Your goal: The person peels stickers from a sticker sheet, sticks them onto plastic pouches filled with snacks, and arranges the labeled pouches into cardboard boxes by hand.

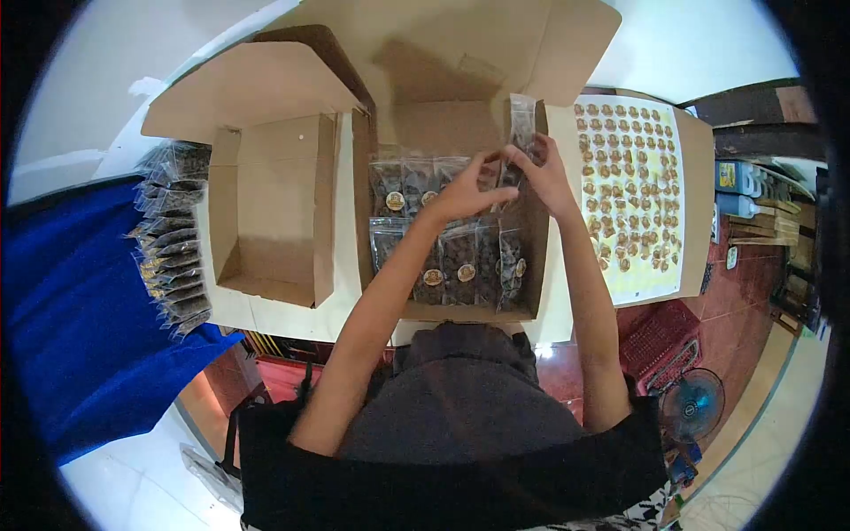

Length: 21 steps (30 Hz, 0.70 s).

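An open cardboard box (449, 312) stands before me with two rows of clear plastic pouches inside, filled with dark pieces and bearing round gold-brown stickers. At its right side, one clear pouch (522, 111) rises above the back row. My right hand (547, 181) pinches this pouch at its right side. From the left, my left hand (467, 190) curls its thumb and fingers around the same pouch's lower part. Where the fingertips meet the plastic is partly hidden. Below my hands, a front-row pouch (511, 265) leans against the box's right wall.
A second, empty cardboard box (274, 199) with raised flaps stands on the left. Beyond it, a stack of filled pouches (173, 239) lines the table edge beside blue cloth (80, 310). On the right lies a sheet of round stickers (651, 285). A fan (693, 404) stands below.
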Each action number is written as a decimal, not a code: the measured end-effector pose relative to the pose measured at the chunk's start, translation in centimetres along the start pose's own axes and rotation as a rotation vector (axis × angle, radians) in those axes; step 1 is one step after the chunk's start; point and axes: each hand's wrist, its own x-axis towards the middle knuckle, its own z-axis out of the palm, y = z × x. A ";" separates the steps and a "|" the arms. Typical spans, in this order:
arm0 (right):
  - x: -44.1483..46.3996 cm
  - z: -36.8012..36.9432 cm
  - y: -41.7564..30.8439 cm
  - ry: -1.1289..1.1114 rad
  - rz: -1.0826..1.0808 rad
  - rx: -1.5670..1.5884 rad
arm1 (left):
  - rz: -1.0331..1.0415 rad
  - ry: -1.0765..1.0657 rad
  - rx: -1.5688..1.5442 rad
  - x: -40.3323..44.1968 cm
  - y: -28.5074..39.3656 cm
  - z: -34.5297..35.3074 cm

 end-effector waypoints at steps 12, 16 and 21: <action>2.7 3.3 4.2 0.179 -0.047 -0.352 | -0.112 -0.002 0.627 -2.6 -6.2 3.2; 2.4 3.7 5.0 0.079 0.098 -0.457 | -0.085 -0.006 0.702 -3.9 -5.7 3.8; 2.0 3.8 6.2 0.074 0.115 -0.516 | 0.048 0.096 0.687 -5.3 -4.2 4.5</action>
